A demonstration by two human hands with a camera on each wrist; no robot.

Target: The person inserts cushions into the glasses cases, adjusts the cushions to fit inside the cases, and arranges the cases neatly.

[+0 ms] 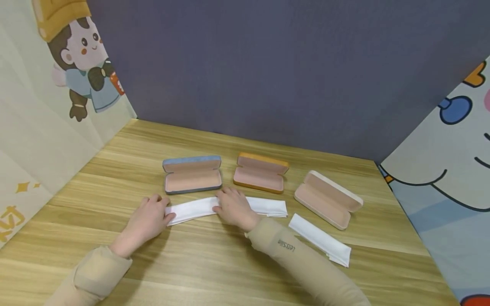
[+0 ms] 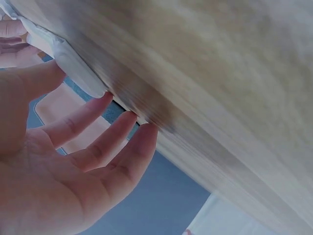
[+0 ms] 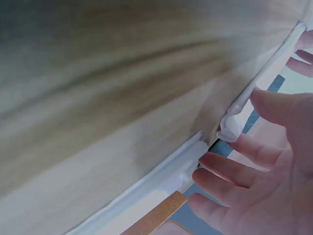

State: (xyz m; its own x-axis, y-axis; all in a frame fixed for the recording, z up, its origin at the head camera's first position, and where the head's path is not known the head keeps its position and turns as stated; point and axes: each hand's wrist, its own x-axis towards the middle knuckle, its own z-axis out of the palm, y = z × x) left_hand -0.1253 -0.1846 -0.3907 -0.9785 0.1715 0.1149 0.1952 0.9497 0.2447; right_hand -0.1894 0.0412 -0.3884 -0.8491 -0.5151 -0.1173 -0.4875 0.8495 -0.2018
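A folded white cloth strip (image 1: 193,209) lies flat on the table between my hands. My left hand (image 1: 148,217) holds its left end, thumb at the near edge and index finger at the far edge. At the strip's right end my right hand (image 1: 232,207) holds it in the same way, with thumb and index finger (image 3: 257,151) across the folded end. Just right of that hand lies a second folded white cloth (image 1: 269,207), close to its other fingertips. Behind the held strip stands an open blue glasses case (image 1: 193,180), its pink lining showing.
Behind the second cloth sits an open orange glasses case (image 1: 259,179). An open white glasses case (image 1: 325,202) is angled at the right, with a third folded white cloth (image 1: 320,239) in front of it. A dark panel (image 1: 260,72) closes off the wooden table (image 1: 199,272) at the back.
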